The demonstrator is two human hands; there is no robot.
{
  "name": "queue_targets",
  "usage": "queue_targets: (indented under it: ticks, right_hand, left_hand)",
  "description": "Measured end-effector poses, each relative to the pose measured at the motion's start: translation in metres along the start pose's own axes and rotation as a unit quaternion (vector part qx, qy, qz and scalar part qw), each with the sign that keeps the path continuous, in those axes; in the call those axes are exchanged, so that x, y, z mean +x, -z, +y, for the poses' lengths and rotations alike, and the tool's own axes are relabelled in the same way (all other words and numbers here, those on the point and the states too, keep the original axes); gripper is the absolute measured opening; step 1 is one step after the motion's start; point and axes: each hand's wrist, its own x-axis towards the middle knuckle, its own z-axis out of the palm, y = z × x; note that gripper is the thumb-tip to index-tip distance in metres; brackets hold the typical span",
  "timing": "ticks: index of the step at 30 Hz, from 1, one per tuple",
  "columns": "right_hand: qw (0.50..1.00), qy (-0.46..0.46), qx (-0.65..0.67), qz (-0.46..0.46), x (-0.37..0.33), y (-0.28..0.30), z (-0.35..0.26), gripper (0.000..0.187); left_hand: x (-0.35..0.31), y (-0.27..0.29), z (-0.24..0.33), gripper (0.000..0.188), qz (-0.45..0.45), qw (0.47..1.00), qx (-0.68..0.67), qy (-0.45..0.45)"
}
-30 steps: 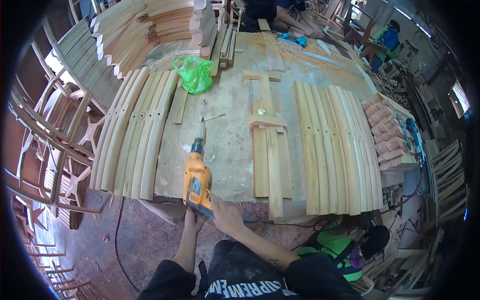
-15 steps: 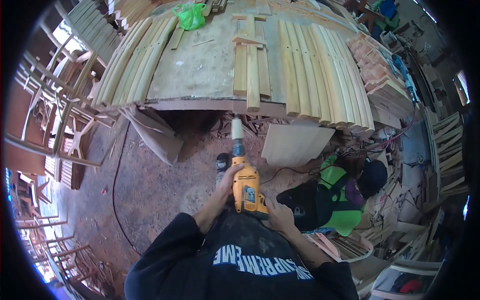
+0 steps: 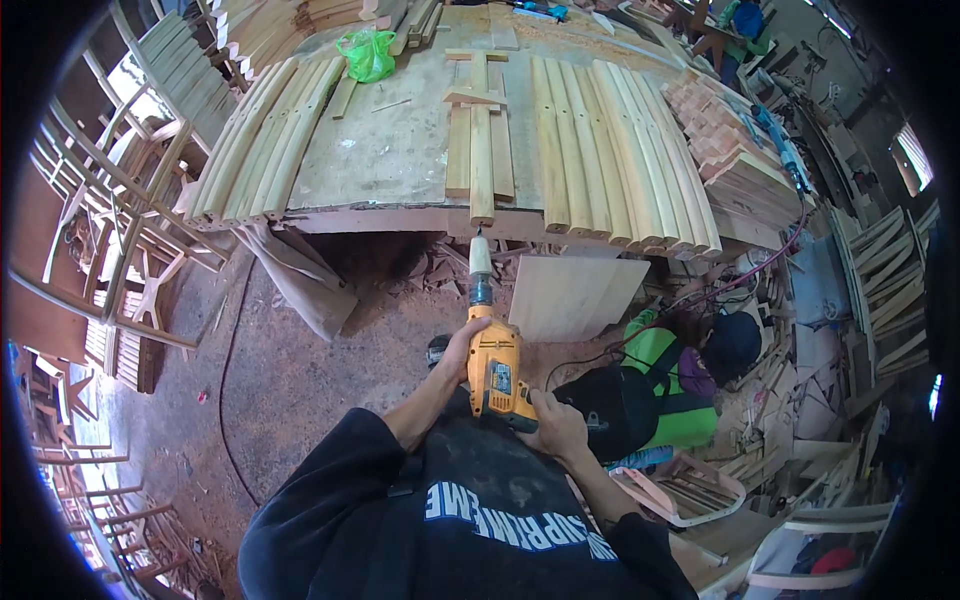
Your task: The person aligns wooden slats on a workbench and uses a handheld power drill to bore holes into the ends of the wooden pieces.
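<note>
Both hands hold a yellow power drill (image 3: pixel 495 368) level in front of my body. My left hand (image 3: pixel 462 350) wraps round its front end, just behind the dark chuck. At its rear, my right hand (image 3: pixel 558 425) grips the handle, with the fingers partly hidden. A pale sleeve covers most of the bit, and the thin tip points at the end of a wooden bar (image 3: pixel 481 170). Whether the tip touches the wood I cannot tell. That bar lies in a wooden jig (image 3: pixel 458 160) on the workbench (image 3: pixel 350 165), its end overhanging the front edge.
Shaped wooden bars (image 3: pixel 600 160) lie in rows right and left of the jig. A green plastic bag (image 3: pixel 368 55) sits farther back. Below the bench edge leans a pale board (image 3: pixel 572 297). A cable (image 3: pixel 228 400) runs across the floor; stacked chair frames (image 3: pixel 130 240) stand left.
The drill's tip now lines up with the bar's end, where before it pointed left of it. The bench and its contents have shifted left and slightly down in view.
</note>
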Motion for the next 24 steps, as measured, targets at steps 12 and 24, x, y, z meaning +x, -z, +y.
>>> queue_targets:
  ticks: [12, 24]
  right_hand:
    - [0.999, 0.001, 0.003, 0.032, 0.004, 0.001, 0.010, 0.069]
    - [0.999, -0.035, -0.033, 0.021, 0.008, -0.006, -0.003, 0.063]
  left_hand:
    - [0.009, -0.009, 0.005, 0.036, 0.008, 0.999, 0.030, 0.009]
    - [-0.036, -0.008, -0.028, 0.043, 0.016, 0.987, 0.122, -0.102]
